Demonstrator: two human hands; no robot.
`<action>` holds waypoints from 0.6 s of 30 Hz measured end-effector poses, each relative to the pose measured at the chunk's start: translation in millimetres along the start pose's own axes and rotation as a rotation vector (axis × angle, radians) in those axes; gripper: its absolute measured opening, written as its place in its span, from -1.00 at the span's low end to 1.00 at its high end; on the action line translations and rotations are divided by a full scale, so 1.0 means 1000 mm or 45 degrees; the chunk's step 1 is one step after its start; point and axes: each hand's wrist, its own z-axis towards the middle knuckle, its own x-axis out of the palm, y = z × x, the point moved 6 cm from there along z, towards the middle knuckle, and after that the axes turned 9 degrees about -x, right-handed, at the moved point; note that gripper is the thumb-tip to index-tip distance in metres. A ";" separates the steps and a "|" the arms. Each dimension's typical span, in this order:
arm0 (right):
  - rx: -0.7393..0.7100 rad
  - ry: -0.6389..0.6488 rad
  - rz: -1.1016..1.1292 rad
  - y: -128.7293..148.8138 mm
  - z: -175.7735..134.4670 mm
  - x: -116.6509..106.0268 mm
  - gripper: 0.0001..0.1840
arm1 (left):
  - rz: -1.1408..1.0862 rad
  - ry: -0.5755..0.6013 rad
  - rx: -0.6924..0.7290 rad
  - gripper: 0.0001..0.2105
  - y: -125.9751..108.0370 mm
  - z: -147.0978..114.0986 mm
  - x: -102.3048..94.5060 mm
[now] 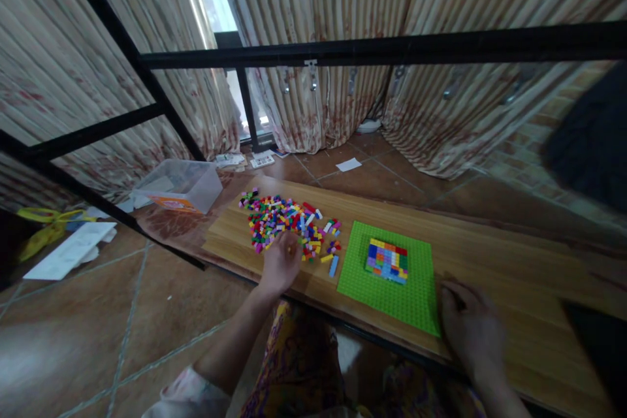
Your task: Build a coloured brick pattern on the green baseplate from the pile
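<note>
My left hand (283, 260) reaches into the near side of a heap of small coloured toy bricks (274, 217). Its fingers are bent together, and what they pinch, if anything, is too small to make out. To the right lies a green baseplate (416, 300), which carries a flat block of multicoloured bricks (386, 260) built up near its middle. My right hand (470, 323) rests on the wooden board just beside the baseplate's right edge, its fingers loosely curled with no brick visible in them.
A long blue brick (334, 266) and a yellow brick (326, 258) lie between heap and baseplate on the wooden board (529, 287). Beyond the board's left end stands a clear plastic box (206, 186). Black metal bars (372, 49) cross ahead, before striped curtains (313, 0).
</note>
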 end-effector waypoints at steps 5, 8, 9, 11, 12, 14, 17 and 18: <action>-0.027 -0.041 0.022 0.001 0.000 0.000 -0.54 | -0.575 0.192 -0.343 -0.87 -0.001 -0.022 0.026; -0.027 -0.045 0.059 -0.003 0.000 0.001 -0.56 | -0.786 0.209 -0.523 -0.83 -0.004 -0.026 0.033; -0.008 -0.058 0.072 -0.004 0.000 0.000 -0.56 | -0.818 0.203 -0.559 -0.83 -0.006 -0.027 0.033; 0.058 -0.109 0.112 -0.002 0.000 -0.007 -0.56 | -0.864 0.206 -0.610 -0.83 -0.011 -0.032 0.032; 0.104 -0.140 0.150 0.004 -0.002 -0.012 -0.56 | -0.890 0.229 -0.629 -0.83 -0.014 -0.037 0.032; 0.209 -0.181 0.278 0.024 -0.008 -0.021 -0.57 | -0.960 0.313 -0.668 -0.83 -0.023 -0.050 0.035; 0.253 0.016 0.711 0.082 -0.022 -0.017 -0.60 | -1.108 0.473 -0.749 -0.80 -0.039 -0.075 0.044; 0.275 0.124 0.872 0.103 -0.028 -0.012 -0.60 | -1.165 0.542 -0.775 -0.79 -0.046 -0.084 0.048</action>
